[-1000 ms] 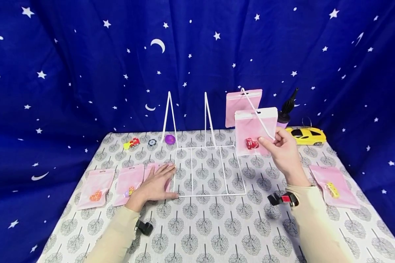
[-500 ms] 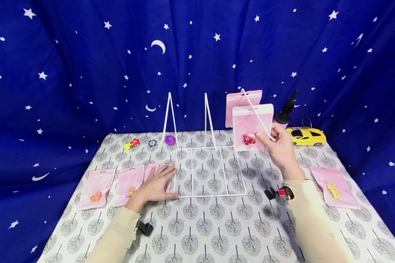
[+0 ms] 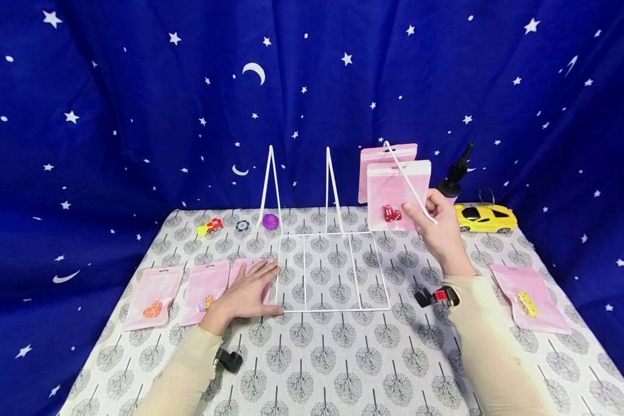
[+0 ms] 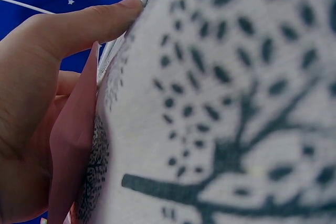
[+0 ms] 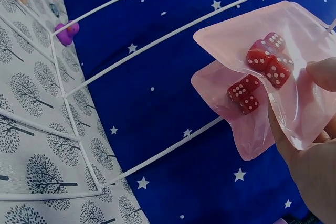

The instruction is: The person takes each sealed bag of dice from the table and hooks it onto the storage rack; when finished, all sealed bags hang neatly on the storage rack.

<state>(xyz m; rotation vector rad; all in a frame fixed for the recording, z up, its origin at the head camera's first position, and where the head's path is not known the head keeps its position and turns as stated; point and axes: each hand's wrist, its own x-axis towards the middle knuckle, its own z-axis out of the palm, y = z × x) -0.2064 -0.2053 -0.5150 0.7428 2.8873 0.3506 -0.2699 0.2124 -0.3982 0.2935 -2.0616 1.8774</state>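
A person's right hand (image 3: 439, 231) pinches a pink zip pouch of red dice (image 3: 398, 195) by its lower right edge, thumb in front and fingers behind, and holds it in the air over the table's far edge, just in front of the rightmost prong of a white wire rack (image 3: 333, 271). A second pink pouch (image 3: 385, 155) already hangs on that slanted prong, directly behind the held one; the raised pouch appears lined up with it so that the slot in its top band can meet the wire. The held pouch stands upright, long axis near vertical, white header band up and flat face toward the person, with the dice (image 5: 262, 72) settled in the bottom, where the right wrist view shows them pressed against the clear film beside the thumb.

The left hand (image 3: 247, 292) lies flat, fingers straight and together, on the table at the rack's near left corner; its fingertips (image 4: 123, 9) rest against the base wire, seemingly to steady the light frame. Under the palm lies another pink pouch (image 4: 73, 129), one of a row of pouches (image 3: 153, 297) along the table's left edge. A further pouch with a yellow piece (image 3: 525, 300) lies near the right edge, and a yellow toy car (image 3: 486, 216) sits at the far right corner.
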